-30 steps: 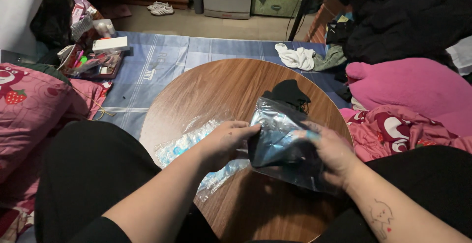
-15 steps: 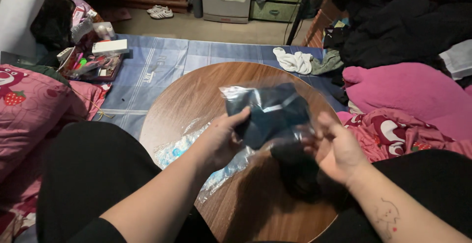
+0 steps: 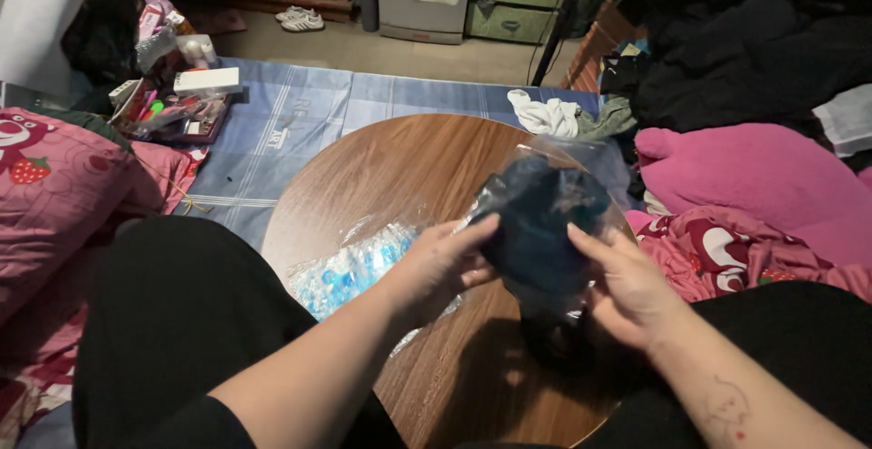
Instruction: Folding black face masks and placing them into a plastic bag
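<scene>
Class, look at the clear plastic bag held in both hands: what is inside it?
Inside the clear plastic bag, gripped by left hand and right hand, sits a dark blue bundle, probably cloth. Anything wrapped within it is hidden.

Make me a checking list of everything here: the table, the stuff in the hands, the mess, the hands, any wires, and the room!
Surface: round wooden table, partly bare.
Job's things: clear plastic bag with a dark folded cloth inside, held up over the table.
Clutter: flat clear bags with blue print lying on the table.
Grippers: left hand and right hand both grip the bag's sides.
Cables: nothing seen.
Surroundings: blue mat, pink pillow, pink blanket, white shoes.
</scene>
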